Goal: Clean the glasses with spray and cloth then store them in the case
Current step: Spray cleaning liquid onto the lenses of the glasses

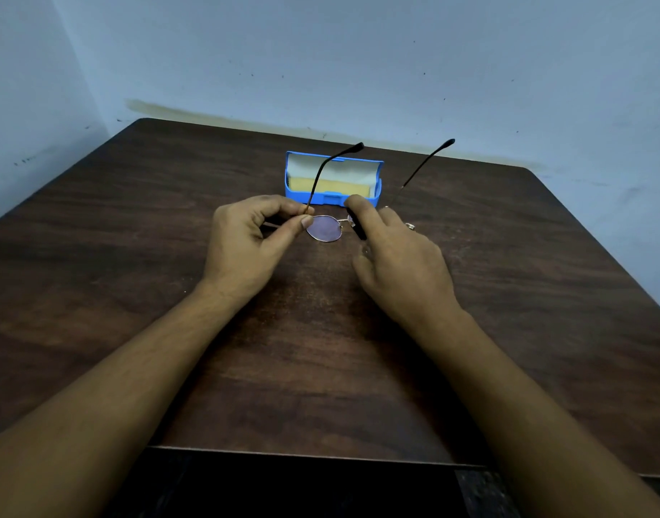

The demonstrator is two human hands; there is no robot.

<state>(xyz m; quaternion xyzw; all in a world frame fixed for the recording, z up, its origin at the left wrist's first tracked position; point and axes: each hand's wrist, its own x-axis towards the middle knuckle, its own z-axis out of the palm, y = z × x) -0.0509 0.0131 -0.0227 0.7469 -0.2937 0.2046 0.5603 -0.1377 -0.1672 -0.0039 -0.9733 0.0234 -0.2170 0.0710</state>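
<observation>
**Glasses pinched in front of the open case, slim black tube alongside**

Pinching with the fingers (303, 220) of the left hand (246, 237) — thumb and forefinger closed tight on the glasses (324, 229) at the hinge beside the one lens in view. Gripping in the right hand (399, 263) a slim black tube (358, 229), probably the spray, with the forefinger laid along its top and the other fingers loosely curled, hiding the second lens. Holding the frame low near the middle of the table (134, 256), both temples unfolded and slanting up and away. Just behind — the blue case (302, 195), standing open toward the far edge of the table, a yellow cloth (332, 185) inside. Beyond that, a pale blue wall (358, 50), scuffed along the table line.
</observation>
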